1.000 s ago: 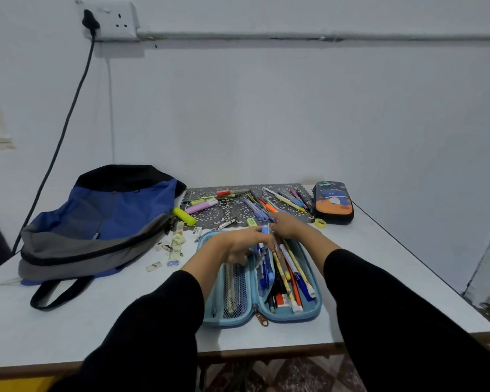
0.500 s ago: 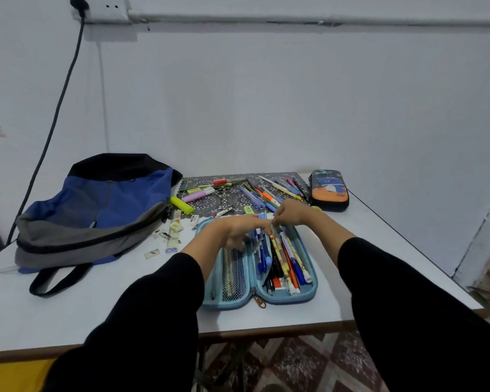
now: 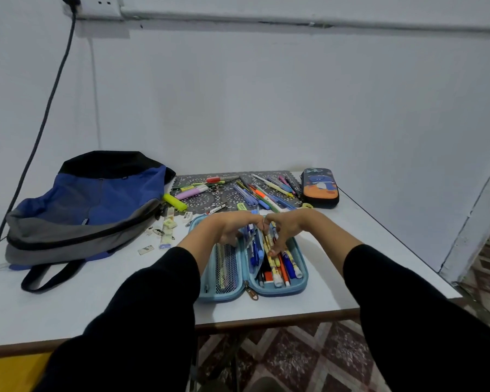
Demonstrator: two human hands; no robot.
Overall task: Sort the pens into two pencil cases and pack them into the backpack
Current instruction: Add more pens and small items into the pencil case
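Blue pencil case [image 3: 302, 285], lying open on table [image 3: 96, 301]: left hand [image 3: 229, 226] and right hand [image 3: 290, 226] are now meeting over it, curled fingers dipping deeper among packed pens [image 3: 287, 264] (grip indiscernible); loose pens [image 3: 262, 193] are waiting behind, unsorted.

A light blue pencil case [image 3: 300, 287] lies open near the front edge of the table [image 3: 68, 306], packed pens [image 3: 280, 267] lying lengthwise in its right half. Loose pens [image 3: 255, 193] lie scattered over a patterned mat [image 3: 201, 198] behind it, a closed dark pencil case [image 3: 319, 189] just to their right. A blue-and-grey backpack [image 3: 96, 202] slumps at the left.

Cloth backpack [image 3: 96, 205], smooth matt tbl [image 3: 68, 306]
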